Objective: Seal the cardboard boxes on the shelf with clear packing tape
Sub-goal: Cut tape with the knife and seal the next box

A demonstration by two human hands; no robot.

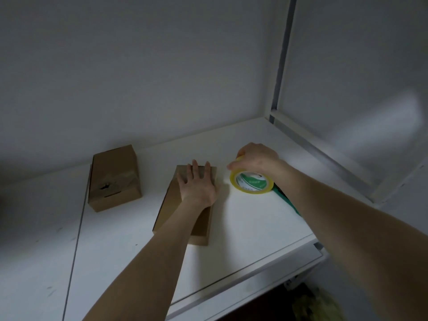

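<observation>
Dim white shelf against a plain wall, metal frame post at right.

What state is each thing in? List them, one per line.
left hand, flat on near box
right hand, gripping tape roll
tape roll, standing on edge on shelf
near box, closed
far box, closed, tape across it

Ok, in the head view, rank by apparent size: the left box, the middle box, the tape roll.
1. Left box and middle box: look alike, and the middle one is partly hidden, so they are not ranked.
2. Tape roll: smallest.
</observation>
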